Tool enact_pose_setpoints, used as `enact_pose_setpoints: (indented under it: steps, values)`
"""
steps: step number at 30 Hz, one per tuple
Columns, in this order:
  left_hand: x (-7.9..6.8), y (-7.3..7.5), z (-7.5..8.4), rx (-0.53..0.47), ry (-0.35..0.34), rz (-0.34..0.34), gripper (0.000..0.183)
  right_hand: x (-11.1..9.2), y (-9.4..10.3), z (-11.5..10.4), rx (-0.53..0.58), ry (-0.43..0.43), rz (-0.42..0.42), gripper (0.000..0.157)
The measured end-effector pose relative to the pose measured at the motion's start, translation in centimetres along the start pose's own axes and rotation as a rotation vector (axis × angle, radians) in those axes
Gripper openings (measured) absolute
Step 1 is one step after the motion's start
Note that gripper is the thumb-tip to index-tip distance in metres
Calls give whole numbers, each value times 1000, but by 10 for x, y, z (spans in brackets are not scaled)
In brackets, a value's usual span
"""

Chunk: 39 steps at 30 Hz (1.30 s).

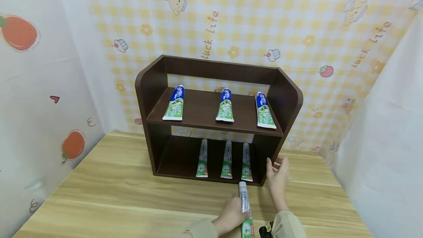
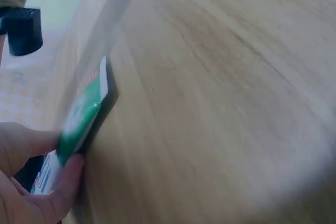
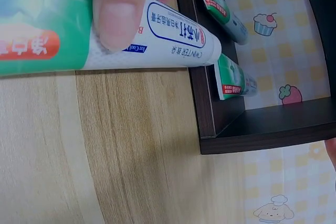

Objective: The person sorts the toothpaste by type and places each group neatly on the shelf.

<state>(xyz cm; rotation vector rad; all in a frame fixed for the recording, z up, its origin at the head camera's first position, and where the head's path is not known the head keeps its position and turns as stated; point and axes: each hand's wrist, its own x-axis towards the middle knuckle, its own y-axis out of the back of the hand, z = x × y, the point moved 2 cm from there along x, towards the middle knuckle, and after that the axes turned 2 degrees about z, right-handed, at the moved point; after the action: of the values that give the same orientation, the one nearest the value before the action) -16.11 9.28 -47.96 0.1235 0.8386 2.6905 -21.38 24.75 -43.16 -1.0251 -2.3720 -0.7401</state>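
My left hand (image 1: 231, 212) pinches a white and green toothpaste tube (image 1: 245, 203) between thumb and fingers, just in front of a dark brown two-tier shelf (image 1: 211, 126). The tube's capped end points at the lower board's front edge. In the left wrist view its flat green end (image 2: 84, 116) sticks out past the fingers (image 2: 65, 190), low over the wooden table. My right hand (image 1: 278, 181) holds the shelf's right side panel near the bottom, thumb at the front edge and fingers outside. Several similar tubes (image 1: 226, 161) lie on the lower tier, caps to the back.
On the upper tier lie blue and green toothpaste tubes (image 1: 224, 105), spaced left, middle and right. The shelf stands on a wood-grain table (image 1: 109, 194). Patterned cloth (image 1: 205, 17) hangs behind, with white cloth (image 1: 390, 127) at the right side.
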Motion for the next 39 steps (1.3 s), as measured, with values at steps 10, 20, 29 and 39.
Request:
enact_pose_setpoints:
  steps: [10,20,29,39]
  values:
    - [3,-10,13,40,91,-44,17,1,8,5,-7,-13,18,24]
    - [-10,-1,-9,-285,73,-27,15,-4,6,5,-8,-38,3,24]
    - [-3,41,-26,-328,56,11,24,-2,5,2,-22,8,28,24]
    - [11,97,-47,-277,75,171,29,-1,2,-2,-21,24,24,24]
